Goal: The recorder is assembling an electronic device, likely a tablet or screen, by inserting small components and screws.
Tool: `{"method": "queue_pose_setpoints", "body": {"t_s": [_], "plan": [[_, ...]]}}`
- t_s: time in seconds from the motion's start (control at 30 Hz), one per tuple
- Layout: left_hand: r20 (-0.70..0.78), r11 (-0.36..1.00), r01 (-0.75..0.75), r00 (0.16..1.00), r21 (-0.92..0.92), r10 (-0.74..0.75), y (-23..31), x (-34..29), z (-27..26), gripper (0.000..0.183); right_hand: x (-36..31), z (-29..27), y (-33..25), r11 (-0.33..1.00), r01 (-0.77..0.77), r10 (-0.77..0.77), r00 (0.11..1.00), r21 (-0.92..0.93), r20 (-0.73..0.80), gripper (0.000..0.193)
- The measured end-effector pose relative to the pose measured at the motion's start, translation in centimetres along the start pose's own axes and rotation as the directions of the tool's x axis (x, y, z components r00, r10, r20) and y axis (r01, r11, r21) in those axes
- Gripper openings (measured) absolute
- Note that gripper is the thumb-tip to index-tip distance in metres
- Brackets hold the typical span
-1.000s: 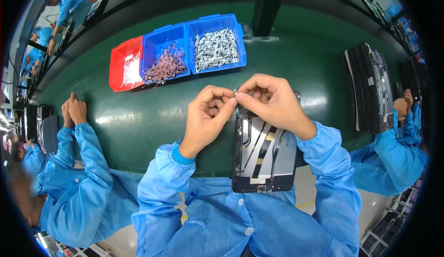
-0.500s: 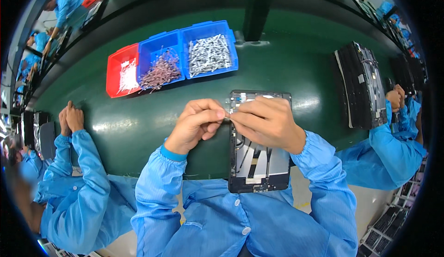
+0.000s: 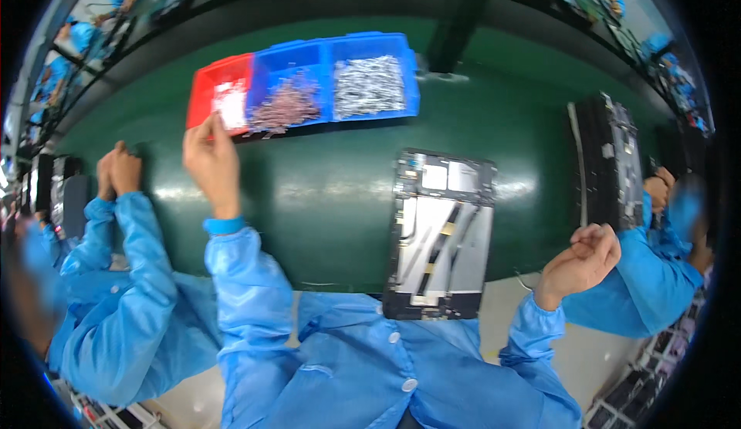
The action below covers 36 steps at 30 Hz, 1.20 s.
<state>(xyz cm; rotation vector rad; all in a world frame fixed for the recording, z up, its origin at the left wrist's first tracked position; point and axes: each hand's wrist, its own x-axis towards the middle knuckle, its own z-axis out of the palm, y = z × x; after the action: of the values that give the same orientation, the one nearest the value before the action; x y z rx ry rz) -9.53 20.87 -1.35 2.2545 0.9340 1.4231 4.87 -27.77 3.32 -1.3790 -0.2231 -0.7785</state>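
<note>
An opened tablet (image 3: 465, 255) with a black frame, silver-white inside and dark ribbon cables lies at the table's near edge, untouched by either hand. My left hand (image 3: 213, 165) reaches to the front of the red bin (image 3: 202, 93), which holds small white pieces (image 3: 230, 103). Its thumb and forefinger are drawn together at the bin's lip, and what they pinch is too small to make out. Off to the right of the tablet, past the table edge, my right hand (image 3: 580, 265) hangs in the air with curled fingers. Anything inside those fingers is hidden.
Beside the red bin stand two joined blue bins, one with reddish-brown small parts (image 3: 287, 105), the other with silver-white strips (image 3: 369, 86). A stack of dark tablet-like panels (image 3: 606, 163) stands at right. A co-worker's clasped hands (image 3: 119, 171) rest at left; another co-worker's hand (image 3: 658, 188) is at right.
Both hands have parted from above the tablet. The left moved left and away to the red bin; the right moved right and nearer. The tablet's upper part is uncovered.
</note>
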Motion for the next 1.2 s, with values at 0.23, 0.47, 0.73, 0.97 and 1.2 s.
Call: {"method": "queue_pose_setpoints", "body": {"t_s": [0.23,0.47,0.73,0.97,1.2], "plan": [[0.176,0.989,0.105,0.977,0.102,-0.122,1.4,0.2,-0.7,0.04,6.5,-15.3,5.9,0.785,-0.5,0.602,0.754,0.366,-0.264,0.033],[0.069,0.976,0.125,0.991,-0.176,-0.115,5.8,-0.4,0.0,0.032,9.3,-13.1,9.2,0.687,-0.611,0.664,0.747,0.394,0.0,0.035],[0.378,0.841,0.26,0.923,-0.474,-0.073,10.9,-4.2,0.6,0.014,12.9,-0.7,14.6,0.636,-0.669,0.689,0.717,0.385,0.108,0.049],[0.754,0.928,0.109,0.619,-0.357,0.217,14.3,-7.8,1.8,0.015,14.8,8.1,20.3,0.596,-0.686,0.667,0.712,0.418,0.217,0.037],[0.909,0.776,0.603,0.404,-0.184,-0.098,13.4,-8.0,1.6,0.022,13.8,11.7,20.3,0.532,-0.783,0.609,0.618,0.322,0.497,0.016]]}}
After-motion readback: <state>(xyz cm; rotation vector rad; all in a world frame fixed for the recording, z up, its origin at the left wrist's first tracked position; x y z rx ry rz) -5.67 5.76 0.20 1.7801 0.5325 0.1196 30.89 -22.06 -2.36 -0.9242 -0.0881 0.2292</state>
